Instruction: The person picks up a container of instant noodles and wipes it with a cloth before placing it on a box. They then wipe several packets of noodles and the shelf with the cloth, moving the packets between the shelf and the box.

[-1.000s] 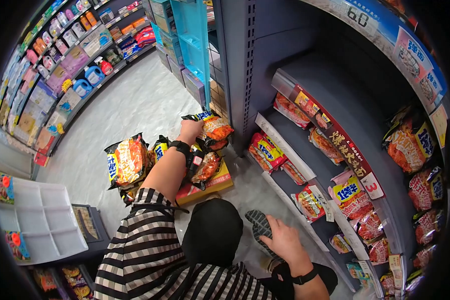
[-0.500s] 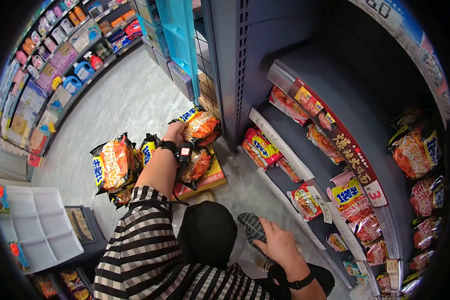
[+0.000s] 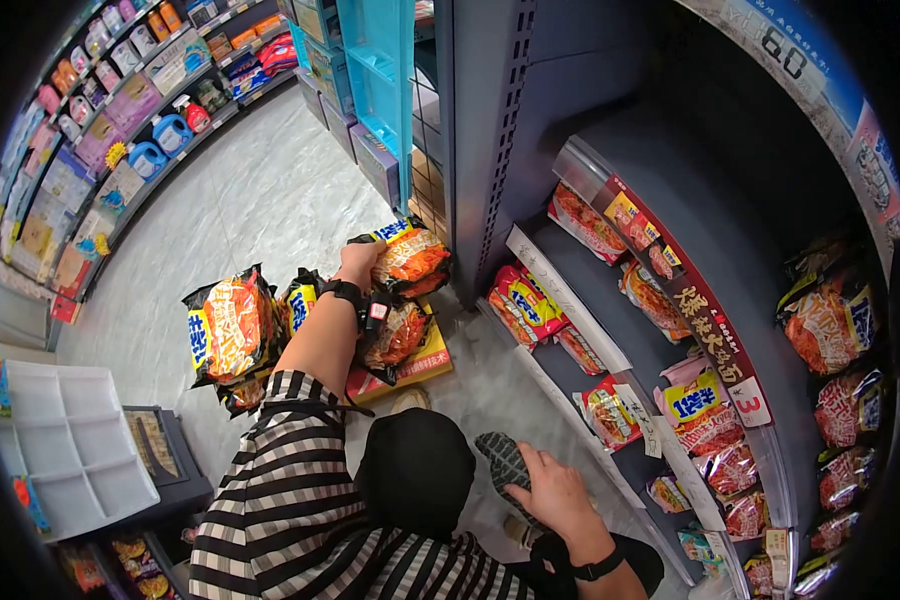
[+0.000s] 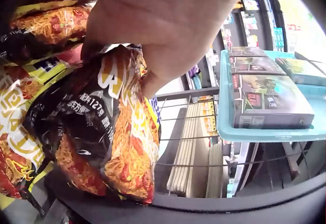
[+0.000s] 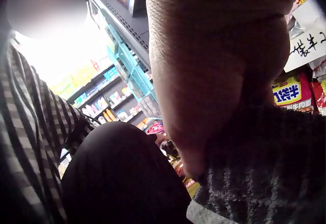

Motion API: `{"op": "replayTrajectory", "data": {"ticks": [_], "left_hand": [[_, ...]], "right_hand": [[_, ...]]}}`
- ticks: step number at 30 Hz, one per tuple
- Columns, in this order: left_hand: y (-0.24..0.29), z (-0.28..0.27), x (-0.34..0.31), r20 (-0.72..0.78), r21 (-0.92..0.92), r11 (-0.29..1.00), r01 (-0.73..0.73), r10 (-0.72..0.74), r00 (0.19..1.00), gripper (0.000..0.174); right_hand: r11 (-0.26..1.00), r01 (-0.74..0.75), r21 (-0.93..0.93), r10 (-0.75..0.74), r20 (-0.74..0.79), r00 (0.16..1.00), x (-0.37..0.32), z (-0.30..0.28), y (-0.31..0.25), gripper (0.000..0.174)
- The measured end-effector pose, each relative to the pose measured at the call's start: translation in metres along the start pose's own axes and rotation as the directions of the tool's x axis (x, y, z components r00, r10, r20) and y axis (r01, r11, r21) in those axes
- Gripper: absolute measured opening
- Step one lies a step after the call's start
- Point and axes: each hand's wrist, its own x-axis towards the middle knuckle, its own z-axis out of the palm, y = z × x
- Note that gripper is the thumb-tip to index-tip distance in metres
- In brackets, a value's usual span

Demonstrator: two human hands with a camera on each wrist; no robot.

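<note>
In the head view my left hand [image 3: 358, 265] grips the top end of a bag of instant noodles [image 3: 413, 262], at the far end of a group of noodle bags. The left wrist view has the bag's black and orange wrapper [image 4: 97, 132] close below the hand, its underside partly hidden. More noodle bags [image 3: 234, 325] lie to the left, and another bag [image 3: 398, 335] rests on a red and yellow carton [image 3: 432, 358]. Low by the bent knee, my right hand [image 3: 558, 488] holds a dark grey patterned cloth [image 3: 503, 462] between thumb and fingers; its pale edge shows in the right wrist view.
Shelves of noodle packs [image 3: 705, 405] curve along the right, behind clear price strips. A dark pillar [image 3: 485, 150] and a blue rack [image 3: 378, 90] stand just beyond the left hand. At the lower left is a white divided tray [image 3: 75, 440].
The head view has shifted a little. The noodle bag in my left hand has moved slightly left, away from the pillar. My right hand keeps its hold on the cloth.
</note>
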Motion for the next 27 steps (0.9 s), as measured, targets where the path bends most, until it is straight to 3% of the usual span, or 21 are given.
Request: {"op": "replayTrajectory", "data": {"ticks": [1, 4, 5, 7, 8, 10, 12, 13, 14, 15, 17, 18, 20, 22, 24, 26, 27], "left_hand": [[0.002, -0.001, 0.001, -0.001, -0.001, 1.000, -0.004, 0.004, 1.000, 0.025], [0.009, -0.002, 0.002, -0.076, 0.365, 0.920, -0.143, 0.183, 0.980, 0.037], [0.021, -0.002, -0.015, -0.075, 0.364, 0.919, -0.149, 0.188, 0.979, 0.037], [0.052, 0.003, -0.066, 0.038, 0.371, 0.926, -0.074, 0.064, 0.997, 0.046], [0.049, 0.006, -0.063, 0.044, 0.370, 0.926, -0.079, 0.068, 0.997, 0.046], [0.040, 0.013, -0.053, -0.292, 0.710, 0.704, -0.001, 0.296, 0.910, 0.064], [0.037, 0.009, -0.051, -0.068, 0.844, 0.492, -0.212, 0.490, 0.869, 0.077], [0.039, 0.011, -0.073, 0.057, 0.842, 0.317, -0.436, 0.753, 0.656, 0.071], [0.042, 0.015, -0.098, 0.116, 0.745, 0.275, -0.607, 0.844, 0.524, 0.063], [0.061, 0.020, -0.142, 0.213, 0.608, 0.336, -0.719, 0.803, 0.556, 0.049], [0.089, 0.032, -0.204, 0.464, 0.374, 0.257, -0.891, 0.780, 0.420, 0.020], [0.106, 0.039, -0.244, 0.539, 0.261, 0.201, -0.944, 0.781, 0.315, 0.013], [0.139, 0.055, -0.306, 0.615, 0.056, -0.012, -0.998, 0.788, 0.025, 0.015], [0.171, 0.079, -0.359, 0.595, -0.146, -0.097, -0.985, 0.786, -0.165, 0.017], [0.197, 0.113, -0.398, 0.614, -0.264, 0.034, -0.964, 0.776, -0.141, 0.022], [0.215, 0.161, -0.426, 0.636, -0.361, 0.219, -0.907, 0.769, -0.067, 0.044], [0.222, 0.188, -0.430, 0.655, -0.362, 0.238, -0.901, 0.753, -0.065, 0.056]], "right_hand": [[1.000, -0.002, -0.008, 0.002, 0.003, 1.000, 0.000, 0.000, 0.000, 0.067], [0.999, 0.036, 0.008, -0.036, -0.034, 0.999, -0.002, 0.001, 0.000, 0.068], [0.999, 0.038, 0.008, -0.038, -0.040, 0.998, -0.003, 0.001, 0.000, 0.068], [0.999, 0.038, -0.012, -0.038, -0.027, 0.999, -0.004, 0.000, -0.001, 0.068], [0.999, 0.035, -0.013, -0.035, -0.033, 0.999, -0.005, 0.000, -0.001, 0.068], [0.999, 0.040, -0.002, -0.040, -0.040, 0.998, -0.007, 0.001, -0.001, 0.066], [0.998, 0.056, -0.011, -0.056, -0.077, 0.995, -0.005, 0.011, 0.005, 0.066], [0.996, 0.083, -0.017, -0.085, -0.104, 0.991, -0.009, 0.009, 0.004, 0.065], [0.998, 0.066, -0.004, -0.066, -0.058, 0.996, -0.012, 0.003, 0.002, 0.064], [0.997, 0.077, 0.007, -0.076, -0.078, 0.994, -0.012, 0.004, 0.004, 0.064], [0.998, 0.057, 0.031, -0.052, -0.129, 0.990, -0.013, 0.006, 0.004, 0.065], [0.995, 0.092, 0.034, -0.087, -0.126, 0.988, -0.012, 0.006, 0.003, 0.064], [0.993, 0.116, 0.038, -0.110, -0.133, 0.985, -0.014, 0.006, 0.000, 0.064], [0.989, 0.142, 0.036, -0.139, -0.076, 0.987, -0.015, 0.003, -0.004, 0.064], [0.991, 0.126, 0.034, -0.123, -0.078, 0.989, -0.017, -0.001, -0.008, 0.065], [0.989, 0.144, 0.039, -0.140, -0.086, 0.986, -0.019, -0.001, -0.008, 0.067], [0.989, 0.144, 0.043, -0.140, -0.083, 0.987, -0.020, 0.000, -0.007, 0.067]]}}
